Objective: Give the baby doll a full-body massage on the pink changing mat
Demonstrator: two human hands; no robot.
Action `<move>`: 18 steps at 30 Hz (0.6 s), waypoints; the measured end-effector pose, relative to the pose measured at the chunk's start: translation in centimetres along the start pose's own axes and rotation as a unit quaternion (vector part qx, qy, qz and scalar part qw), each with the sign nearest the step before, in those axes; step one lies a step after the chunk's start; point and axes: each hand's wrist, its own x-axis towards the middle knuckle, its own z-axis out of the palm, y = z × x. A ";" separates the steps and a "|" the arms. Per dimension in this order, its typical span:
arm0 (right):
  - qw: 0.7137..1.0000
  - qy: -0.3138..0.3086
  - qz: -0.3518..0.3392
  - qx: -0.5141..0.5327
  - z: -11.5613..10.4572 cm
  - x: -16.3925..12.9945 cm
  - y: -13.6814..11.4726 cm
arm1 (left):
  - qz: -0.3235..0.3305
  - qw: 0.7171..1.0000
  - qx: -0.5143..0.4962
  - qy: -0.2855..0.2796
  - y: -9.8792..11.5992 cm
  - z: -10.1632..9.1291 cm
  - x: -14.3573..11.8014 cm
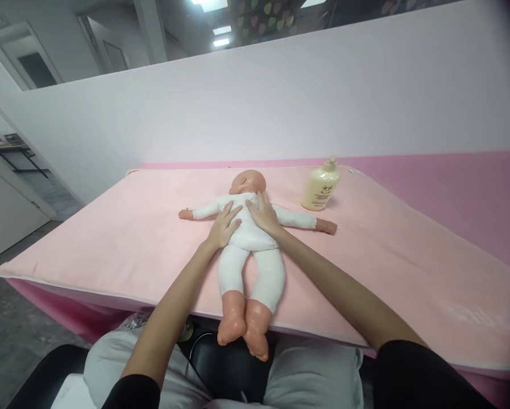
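A baby doll point(253, 230) with a white cloth body lies on a pink towel, its bald head at the far end and its feet over the near edge. Its face is turned to the left, and both doll arms stretch out sideways. My left hand point(226, 227) rests open on the left side of the doll's torso. Flat on the upper right of the torso lies my right hand point(263, 214), fingers spread and pointing towards the head. Neither hand grips anything.
A yellowish pump bottle point(321, 186) stands right of the doll's head. The pink towel point(122, 238) covers the table, over a darker pink cloth point(463, 199). Behind rises a white wall point(280, 108) with a window strip on top. A black seat point(231, 363) shows below.
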 end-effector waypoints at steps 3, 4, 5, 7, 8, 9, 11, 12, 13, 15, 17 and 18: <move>0.996 -0.047 -0.072 0.021 -2.1 -3.9 1.8 | 0.018 0.999 -0.017 0.037 -0.4 0.0 0.3; 0.995 -0.058 -0.076 0.026 -2.9 -5.1 2.2 | 0.025 0.998 -0.022 0.050 -0.4 0.0 0.4; 0.995 -0.066 -0.076 0.027 -3.5 -6.1 2.4 | 0.032 0.997 -0.026 0.063 -0.5 0.0 0.5; 0.994 -0.067 -0.088 0.018 -4.6 -7.7 2.2 | 0.039 0.995 -0.035 0.085 -0.5 0.0 0.6; 0.993 -0.055 -0.107 0.012 -5.0 -8.3 1.8 | 0.038 0.994 -0.039 0.097 -0.5 -0.1 0.6; 0.990 -0.041 -0.136 0.007 -5.4 -8.7 1.3 | 0.035 0.992 -0.042 0.111 -0.4 -0.1 0.5; 0.977 -0.017 -0.211 0.004 -5.9 -9.1 0.3 | 0.023 0.989 -0.043 0.141 -0.2 -0.1 0.3; 0.969 -0.017 -0.247 0.005 -6.1 -9.2 -0.1 | 0.018 0.987 -0.040 0.155 -0.1 -0.2 0.1; 0.960 -0.027 -0.278 0.008 -6.3 -9.2 -0.5 | 0.014 0.985 -0.035 0.167 0.0 -0.2 0.0; 0.947 -0.061 -0.316 0.014 -6.6 -9.2 -0.8 | 0.010 0.983 -0.024 0.181 0.1 -0.2 -0.1; 0.943 -0.080 -0.321 0.024 -6.8 -9.2 -0.8 | 0.009 0.982 -0.016 0.190 0.2 -0.2 -0.2; 0.945 -0.078 -0.316 0.030 -6.8 -9.2 -0.8 | 0.009 0.981 -0.014 0.194 0.3 -0.2 -0.2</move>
